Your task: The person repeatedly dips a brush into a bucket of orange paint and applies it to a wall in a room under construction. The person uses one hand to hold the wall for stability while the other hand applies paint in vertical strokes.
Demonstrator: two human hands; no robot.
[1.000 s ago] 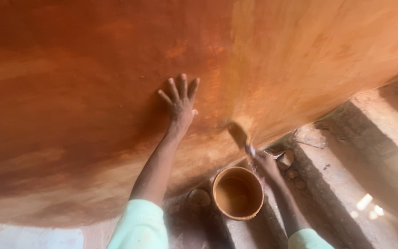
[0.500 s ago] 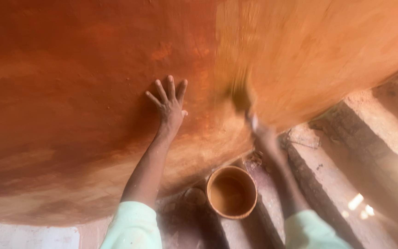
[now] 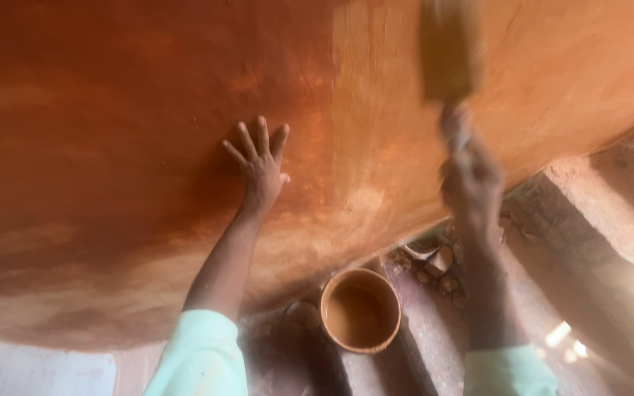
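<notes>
Left hand (image 3: 260, 165) flat on curved orange-brown wall (image 3: 111, 132), fingers spread, holding nothing — looks like bracing for balance. Right hand (image 3: 471, 180) raised, grip closed round handle of wide brush (image 3: 447, 48); bristles against wall high up, blurred by motion. Round bucket (image 3: 361, 310) on ground below, between arms — within easy reach of brush hand; holds brownish liquid, level hard to judge. Loose stones (image 3: 438, 264) just beside bucket. Pale green sleeves (image 3: 199, 359) at bottom edge.
</notes>
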